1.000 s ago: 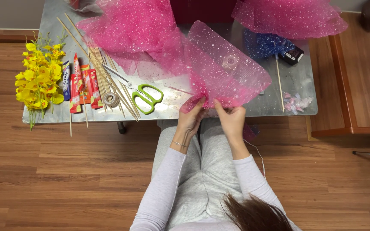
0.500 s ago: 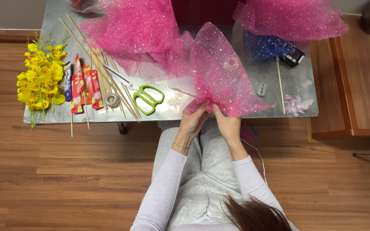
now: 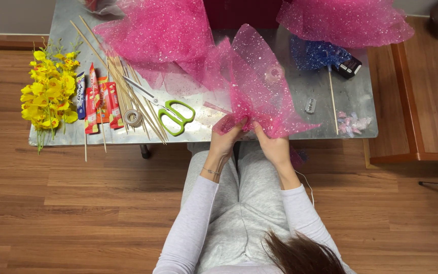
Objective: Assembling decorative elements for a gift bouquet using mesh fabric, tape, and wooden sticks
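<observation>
Netting (image 3: 259, 83), pink and speckled, fans up over the table (image 3: 219, 129) edge; we pinch its gathered base with our left hand (image 3: 227, 138) and right hand (image 3: 269, 144). Light, soft, likely springy: best held low, firmly.

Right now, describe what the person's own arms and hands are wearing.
Both arms are covered by long, plain pale lilac-grey sleeves that end at the wrists. The left hand is bare, with a thin bracelet around its wrist. The right hand is bare too; no ring, watch or glove shows on either.
</observation>
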